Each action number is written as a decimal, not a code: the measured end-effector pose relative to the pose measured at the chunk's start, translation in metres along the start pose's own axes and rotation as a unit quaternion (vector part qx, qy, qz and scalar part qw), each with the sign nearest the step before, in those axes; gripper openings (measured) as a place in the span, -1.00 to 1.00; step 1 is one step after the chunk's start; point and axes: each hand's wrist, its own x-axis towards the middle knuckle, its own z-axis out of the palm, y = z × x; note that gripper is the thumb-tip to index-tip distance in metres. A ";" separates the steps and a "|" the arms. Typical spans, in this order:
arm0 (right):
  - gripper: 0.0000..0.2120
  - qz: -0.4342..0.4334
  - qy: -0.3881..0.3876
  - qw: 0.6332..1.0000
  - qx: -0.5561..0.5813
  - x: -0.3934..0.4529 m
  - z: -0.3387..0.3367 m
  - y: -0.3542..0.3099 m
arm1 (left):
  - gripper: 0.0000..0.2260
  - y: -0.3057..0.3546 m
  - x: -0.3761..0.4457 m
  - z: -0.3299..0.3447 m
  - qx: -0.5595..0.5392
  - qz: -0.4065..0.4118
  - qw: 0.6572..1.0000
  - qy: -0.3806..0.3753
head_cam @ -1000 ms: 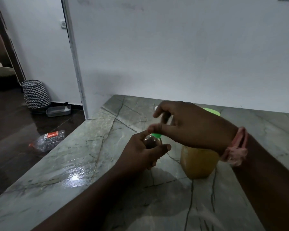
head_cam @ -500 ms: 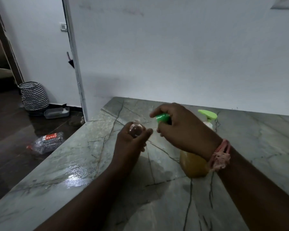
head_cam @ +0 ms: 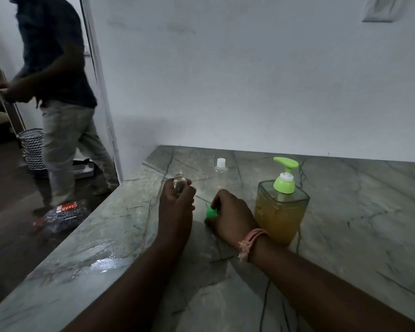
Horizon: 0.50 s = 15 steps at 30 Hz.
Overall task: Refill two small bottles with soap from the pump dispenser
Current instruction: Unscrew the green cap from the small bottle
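Note:
My left hand [head_cam: 176, 207] is wrapped around a small clear bottle [head_cam: 179, 184], held upright with its neck uncapped. Down on the marble counter [head_cam: 345, 236], my right hand [head_cam: 233, 218] grips a green cap [head_cam: 211, 212]. A second small clear bottle [head_cam: 220, 173] with a white cap stands behind my hands. To the right of my right hand stands the pump dispenser [head_cam: 282, 207], a square clear container of amber soap with a green pump head.
The counter's left edge drops to a dark floor, where a crushed plastic bottle [head_cam: 62, 215] lies. A person [head_cam: 58, 97] walks by the doorway at left, next to a patterned basket [head_cam: 32, 149]. A white wall backs the counter.
My right hand took the green cap off the small bottle and lowered it to the counter. A person has walked into view at left. The second bottle is now uncovered behind my hands.

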 end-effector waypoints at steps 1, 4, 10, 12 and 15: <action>-0.67 -0.017 0.007 1.000 0.006 -0.005 -0.007 -0.005 | -0.80 0.001 -0.001 0.001 0.000 0.004 1.000 -0.006; -0.80 -0.125 0.139 0.982 0.016 -0.026 -0.049 -0.032 | -0.73 0.002 -0.006 0.005 -0.002 0.026 0.999 -0.039; -0.82 -0.133 0.455 0.878 0.061 -0.043 -0.128 -0.009 | -0.75 0.007 -0.018 0.015 0.007 0.014 0.994 -0.108; -0.73 -0.042 0.398 0.911 0.100 -0.032 -0.124 0.014 | -0.74 0.012 -0.021 0.022 0.020 0.015 0.990 -0.136; -0.62 0.002 0.281 0.947 0.156 -0.019 -0.107 0.030 | -0.79 0.020 -0.024 0.038 0.064 0.046 0.977 -0.200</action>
